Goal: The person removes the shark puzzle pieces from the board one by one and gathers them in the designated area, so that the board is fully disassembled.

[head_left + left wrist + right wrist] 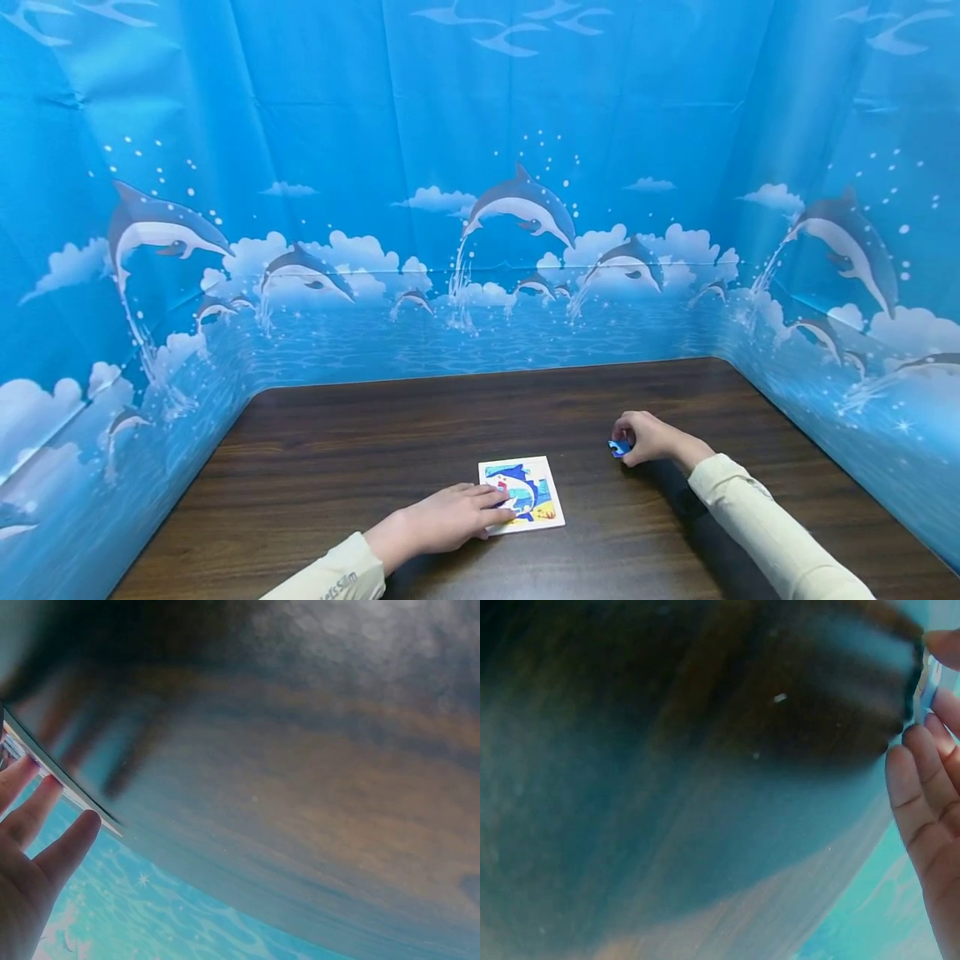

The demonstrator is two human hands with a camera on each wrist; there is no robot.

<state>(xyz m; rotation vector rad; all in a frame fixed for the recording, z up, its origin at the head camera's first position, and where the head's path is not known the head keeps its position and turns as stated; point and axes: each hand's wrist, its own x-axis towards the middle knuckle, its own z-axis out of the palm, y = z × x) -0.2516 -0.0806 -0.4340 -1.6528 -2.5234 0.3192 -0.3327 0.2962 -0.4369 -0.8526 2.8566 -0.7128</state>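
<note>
One small blue puzzle piece [618, 449] is pinched between the thumb and curled fingers of the right hand [649, 439], to the right of the puzzle board [534, 493] and apart from it; contact between piece and table [375, 433] cannot be told. The left hand [459, 513], fingers extended and slightly spread, grasps nothing and rests its fingertips on the left part of the board, which lies flat on the dark wooden table.
</note>
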